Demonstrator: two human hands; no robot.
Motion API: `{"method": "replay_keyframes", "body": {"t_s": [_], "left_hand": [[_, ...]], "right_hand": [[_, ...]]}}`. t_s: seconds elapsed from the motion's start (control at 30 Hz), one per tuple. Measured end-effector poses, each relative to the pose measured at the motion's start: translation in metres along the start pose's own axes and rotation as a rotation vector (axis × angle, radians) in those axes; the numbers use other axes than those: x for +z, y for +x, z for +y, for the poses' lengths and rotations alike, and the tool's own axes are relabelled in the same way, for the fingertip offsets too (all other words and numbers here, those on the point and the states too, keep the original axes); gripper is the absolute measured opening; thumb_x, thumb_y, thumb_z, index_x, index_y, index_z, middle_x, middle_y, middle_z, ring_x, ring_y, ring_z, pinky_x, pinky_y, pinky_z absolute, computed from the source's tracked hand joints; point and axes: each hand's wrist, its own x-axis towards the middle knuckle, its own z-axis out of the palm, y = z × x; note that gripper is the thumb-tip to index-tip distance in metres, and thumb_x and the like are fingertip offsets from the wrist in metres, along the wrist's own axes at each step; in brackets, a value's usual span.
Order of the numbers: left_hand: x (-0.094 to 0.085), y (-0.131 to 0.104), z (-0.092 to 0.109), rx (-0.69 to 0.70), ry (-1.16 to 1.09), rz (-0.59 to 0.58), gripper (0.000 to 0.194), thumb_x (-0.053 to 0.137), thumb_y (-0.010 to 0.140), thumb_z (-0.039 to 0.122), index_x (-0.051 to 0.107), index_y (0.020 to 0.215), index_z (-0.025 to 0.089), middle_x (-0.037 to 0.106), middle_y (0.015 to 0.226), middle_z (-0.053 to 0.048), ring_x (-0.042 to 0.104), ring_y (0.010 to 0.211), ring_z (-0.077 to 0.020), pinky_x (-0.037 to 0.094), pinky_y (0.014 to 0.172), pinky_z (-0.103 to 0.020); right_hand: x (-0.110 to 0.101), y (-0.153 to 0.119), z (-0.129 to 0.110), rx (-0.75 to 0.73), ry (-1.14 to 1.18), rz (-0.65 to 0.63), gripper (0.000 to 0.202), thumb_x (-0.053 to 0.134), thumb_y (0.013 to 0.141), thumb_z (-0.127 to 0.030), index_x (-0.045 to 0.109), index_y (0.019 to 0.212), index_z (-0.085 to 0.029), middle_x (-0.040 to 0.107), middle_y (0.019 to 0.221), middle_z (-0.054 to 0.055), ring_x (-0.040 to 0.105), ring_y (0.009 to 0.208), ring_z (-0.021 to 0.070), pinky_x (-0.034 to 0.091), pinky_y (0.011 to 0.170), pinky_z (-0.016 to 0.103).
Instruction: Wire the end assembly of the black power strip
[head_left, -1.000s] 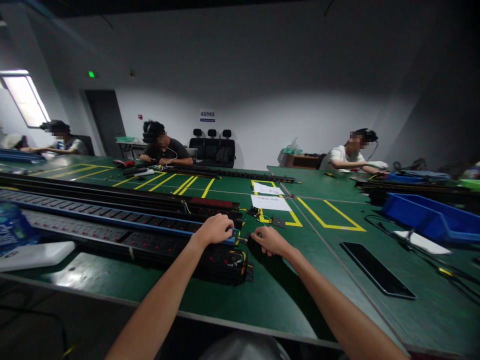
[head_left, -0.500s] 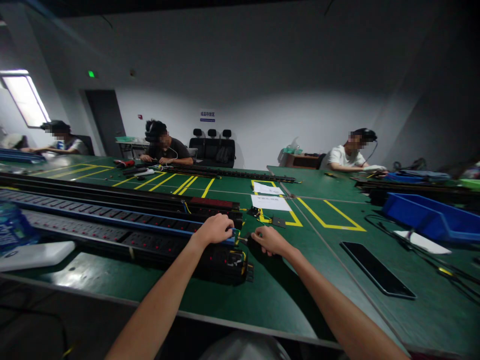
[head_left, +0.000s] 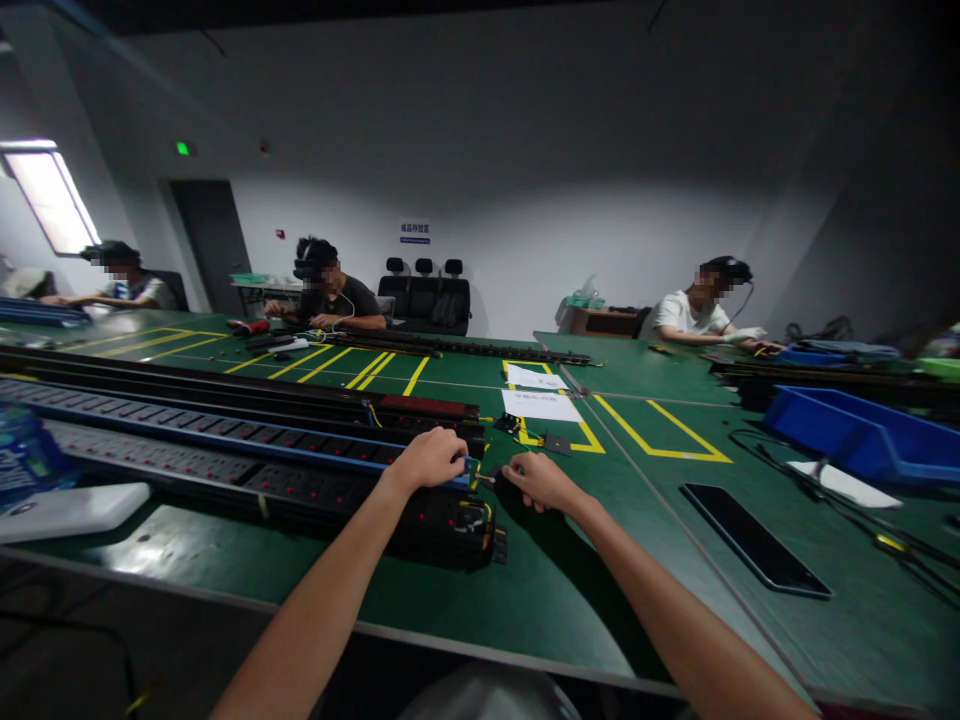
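My left hand [head_left: 433, 457] is closed over the right end of a long blue-edged power strip [head_left: 322, 447], holding it down among the other strips. Just right of that end, my right hand [head_left: 541, 480] is closed around the dark handle of a screwdriver [head_left: 487, 480]. Its short metal shaft points left at the strip's end, where a bit of yellow-green wire shows. Whether the tip sits on a screw is too small to tell. In front lies a black power strip [head_left: 439, 512] with red-marked sockets and wires at its open end.
Behind my hands lie small black parts [head_left: 556, 443] and paper sheets [head_left: 540, 405]. A phone [head_left: 754, 540], a blue bin [head_left: 862, 435] and black cables [head_left: 847, 490] are at the right. A bottle [head_left: 30, 455] and white device [head_left: 75, 510] lie left. Co-workers sit across the table.
My two hands, the screwdriver and the strip keep the same place. Across the table, a co-worker in a dark shirt has shifted a hand to the left.
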Motion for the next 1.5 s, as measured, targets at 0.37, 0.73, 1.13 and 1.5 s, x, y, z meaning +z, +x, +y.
{"method": "replay_keyframes", "body": {"t_s": [0.37, 0.73, 1.13, 1.5], "left_hand": [[0.0027, 0.0007, -0.0015, 0.002, -0.002, 0.007, 0.024, 0.053, 0.087, 0.026, 0.074, 0.099, 0.021, 0.069, 0.097, -0.007, 0.064, 0.095, -0.0219, 0.051, 0.084, -0.031], [0.0030, 0.0004, -0.0021, 0.001, -0.005, 0.007, 0.024, 0.053, 0.087, 0.027, 0.074, 0.098, 0.021, 0.070, 0.098, -0.008, 0.064, 0.095, -0.0231, 0.051, 0.085, -0.032], [0.0005, -0.0003, -0.0005, 0.003, 0.012, -0.007, 0.025, 0.052, 0.087, 0.027, 0.073, 0.100, 0.021, 0.070, 0.099, -0.007, 0.064, 0.097, -0.0228, 0.050, 0.085, -0.031], [0.0022, 0.0011, -0.0009, 0.002, 0.014, -0.002, 0.024, 0.053, 0.087, 0.026, 0.074, 0.098, 0.021, 0.069, 0.096, -0.007, 0.064, 0.095, -0.0230, 0.051, 0.083, -0.032]], "right_hand": [[0.0009, 0.0010, 0.0009, 0.002, 0.010, -0.002, 0.035, 0.042, 0.099, -0.040, 0.057, 0.078, -0.016, 0.062, 0.052, 0.000, 0.055, 0.035, 0.0093, 0.038, 0.038, 0.016], [0.0010, 0.0003, 0.0008, 0.003, 0.015, 0.002, 0.034, 0.042, 0.100, -0.039, 0.056, 0.077, -0.017, 0.063, 0.052, 0.000, 0.055, 0.034, 0.0091, 0.037, 0.036, 0.015], [0.0003, 0.0008, 0.0007, -0.004, 0.006, 0.004, 0.035, 0.041, 0.100, -0.038, 0.056, 0.077, -0.017, 0.062, 0.051, 0.000, 0.053, 0.033, 0.0081, 0.036, 0.035, 0.014], [0.0008, 0.0009, 0.0010, -0.002, 0.023, 0.003, 0.034, 0.042, 0.099, -0.039, 0.055, 0.076, -0.017, 0.061, 0.051, 0.000, 0.053, 0.033, 0.0082, 0.035, 0.035, 0.013]]}}
